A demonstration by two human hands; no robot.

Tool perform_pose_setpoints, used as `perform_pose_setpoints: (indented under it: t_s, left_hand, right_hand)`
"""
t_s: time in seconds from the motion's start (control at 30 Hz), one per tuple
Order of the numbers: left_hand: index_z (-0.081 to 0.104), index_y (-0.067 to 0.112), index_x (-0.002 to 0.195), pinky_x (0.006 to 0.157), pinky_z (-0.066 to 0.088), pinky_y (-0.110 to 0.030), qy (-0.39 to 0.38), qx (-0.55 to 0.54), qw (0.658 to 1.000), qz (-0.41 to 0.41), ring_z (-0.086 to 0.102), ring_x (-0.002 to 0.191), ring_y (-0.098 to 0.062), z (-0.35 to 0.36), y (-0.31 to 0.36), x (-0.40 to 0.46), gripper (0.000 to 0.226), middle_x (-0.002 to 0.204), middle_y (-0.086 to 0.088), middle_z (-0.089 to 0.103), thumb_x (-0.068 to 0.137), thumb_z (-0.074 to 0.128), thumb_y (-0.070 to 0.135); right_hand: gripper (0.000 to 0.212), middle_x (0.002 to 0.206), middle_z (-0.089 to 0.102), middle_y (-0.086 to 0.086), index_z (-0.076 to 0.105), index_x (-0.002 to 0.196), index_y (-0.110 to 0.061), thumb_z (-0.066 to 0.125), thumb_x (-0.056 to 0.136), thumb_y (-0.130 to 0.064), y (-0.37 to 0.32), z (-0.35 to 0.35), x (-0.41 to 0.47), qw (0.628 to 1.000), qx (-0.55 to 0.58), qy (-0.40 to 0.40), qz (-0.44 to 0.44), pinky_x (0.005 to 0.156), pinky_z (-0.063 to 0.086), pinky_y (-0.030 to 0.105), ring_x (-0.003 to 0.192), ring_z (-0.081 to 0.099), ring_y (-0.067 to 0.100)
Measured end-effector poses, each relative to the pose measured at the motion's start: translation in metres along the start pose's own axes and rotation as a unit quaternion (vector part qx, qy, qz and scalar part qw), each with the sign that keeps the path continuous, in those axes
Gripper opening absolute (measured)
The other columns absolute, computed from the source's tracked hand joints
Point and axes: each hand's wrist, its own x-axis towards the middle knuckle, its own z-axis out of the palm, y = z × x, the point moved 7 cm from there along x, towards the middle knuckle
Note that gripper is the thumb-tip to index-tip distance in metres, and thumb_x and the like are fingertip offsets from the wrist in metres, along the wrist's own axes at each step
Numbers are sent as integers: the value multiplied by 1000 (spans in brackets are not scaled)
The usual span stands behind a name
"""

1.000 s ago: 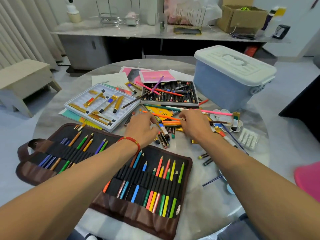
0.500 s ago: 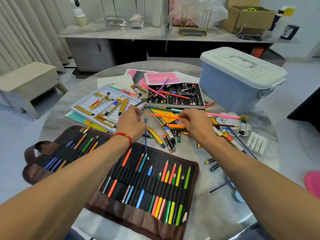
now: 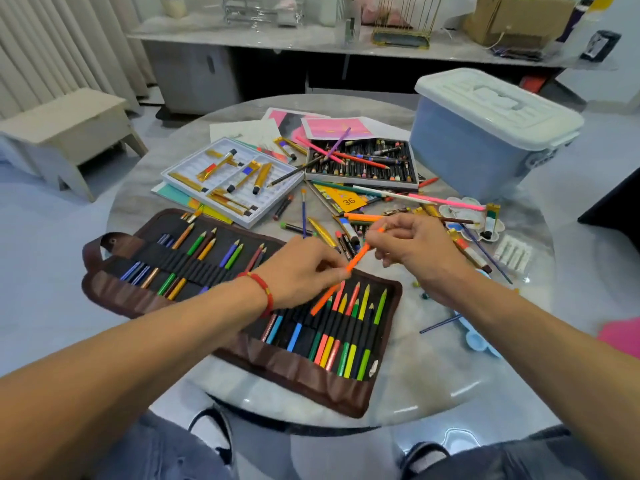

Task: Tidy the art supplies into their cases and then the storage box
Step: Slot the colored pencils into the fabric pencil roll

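Observation:
An orange pencil (image 3: 360,255) slants over the open brown roll-up pencil case (image 3: 313,370), its lower end among the pencils held in the case's loops. My right hand (image 3: 414,249) pinches the pencil's upper end. My left hand (image 3: 304,271) pinches it near the middle, just above the case. A white tray of gold paint tubes (image 3: 228,178) and a black box of oil pastels (image 3: 362,164) lie behind. The blue storage box (image 3: 485,140) stands at the back right with its white lid on.
Loose pencils, brushes and crayons (image 3: 349,233) are strewn between the cases. A white flower palette (image 3: 464,211) and a white block of chalks (image 3: 512,254) lie at the right. Papers (image 3: 249,128) sit at the back of the round marble table (image 3: 433,372). A blue palette (image 3: 479,341) hangs near the right edge.
Both hands have drawn back from the loose pile toward the roll-up case. They now hold an orange pencil between them, lowered over the case's right section.

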Motion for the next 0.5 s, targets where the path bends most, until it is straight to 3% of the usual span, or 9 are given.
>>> perform_pose_setpoints:
  t_s: [0.07,0.17,0.3,0.5]
  left_hand:
    - [73,24,106,64,41,-10,-52,12,999,-1,62,76,-6,3,-5,-4,16,82,7,70,94,65,32]
    - [63,22,114,60,37,-14,-80,68,994,-36,54,70,-3,10,-21,-13,31,79,10,60,89,71,39]
    - [53,24,115,70,40,-27,-106,96,987,-78,51,82,-13,29,-36,-23,45,90,10,50,83,75,46]
    - [51,26,118,68,39,-22,-104,43,990,-82,48,75,-6,32,-44,-23,47,91,10,49,82,78,38]
  right_hand:
    - [18,88,72,28,70,102,6,73,90,-7,6,1,1,998,59,29,19,62,59,26,65,67,18]
    - [19,85,73,25,69,100,8,69,95,-11,7,-9,9,995,74,69,17,61,59,26,64,68,22]
    - [24,85,71,28,67,100,12,66,97,-12,16,-10,17,995,57,84,20,61,59,25,62,69,23]
    - [18,80,70,27,69,94,11,65,97,-6,28,0,28,997,27,60,43,59,59,24,59,68,21]
